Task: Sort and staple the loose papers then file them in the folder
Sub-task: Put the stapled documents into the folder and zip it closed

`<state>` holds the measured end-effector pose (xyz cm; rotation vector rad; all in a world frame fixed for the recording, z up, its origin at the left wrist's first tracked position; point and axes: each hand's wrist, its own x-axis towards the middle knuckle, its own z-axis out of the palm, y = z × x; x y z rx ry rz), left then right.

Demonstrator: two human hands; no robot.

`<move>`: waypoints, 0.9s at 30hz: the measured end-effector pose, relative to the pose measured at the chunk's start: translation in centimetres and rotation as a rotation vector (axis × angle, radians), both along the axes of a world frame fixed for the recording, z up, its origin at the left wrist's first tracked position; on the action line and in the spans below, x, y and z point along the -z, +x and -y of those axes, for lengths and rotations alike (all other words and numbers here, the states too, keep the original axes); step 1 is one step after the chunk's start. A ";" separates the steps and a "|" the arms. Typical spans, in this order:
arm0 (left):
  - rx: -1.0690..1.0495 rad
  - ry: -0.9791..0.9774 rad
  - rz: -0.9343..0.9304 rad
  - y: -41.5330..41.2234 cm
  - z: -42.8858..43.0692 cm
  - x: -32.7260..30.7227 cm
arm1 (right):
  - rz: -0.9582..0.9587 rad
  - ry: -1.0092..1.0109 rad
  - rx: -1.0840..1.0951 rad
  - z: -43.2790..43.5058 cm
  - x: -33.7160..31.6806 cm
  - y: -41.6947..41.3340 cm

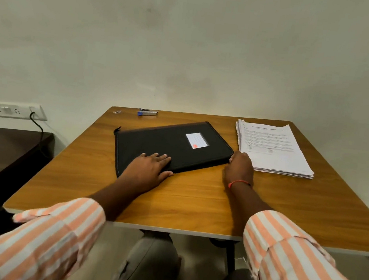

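A black zip folder point(169, 142) with a white label lies closed and slightly askew in the middle of the wooden table point(194, 201). My left hand point(149, 170) rests flat on its near edge, fingers straight. At the folder's right corner my right hand point(240, 167) has its fingers curled round the corner; the fingertips are hidden. A stack of printed papers point(273, 148) sits to the right, just beyond that hand. A stapler point(147, 112) with a blue end lies at the table's far edge.
A few small metal clips point(116, 111) lie near the far left corner. A dark lower table point(2, 159) stands to the left. A wall socket point(15, 111) with a black cable is on the wall behind it.
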<state>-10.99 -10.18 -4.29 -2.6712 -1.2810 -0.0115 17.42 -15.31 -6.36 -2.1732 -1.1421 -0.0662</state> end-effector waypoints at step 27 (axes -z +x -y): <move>-0.042 0.237 -0.031 -1.2 1.4 -0.4 | -0.111 0.049 -0.061 0.7 -0.9 -1.8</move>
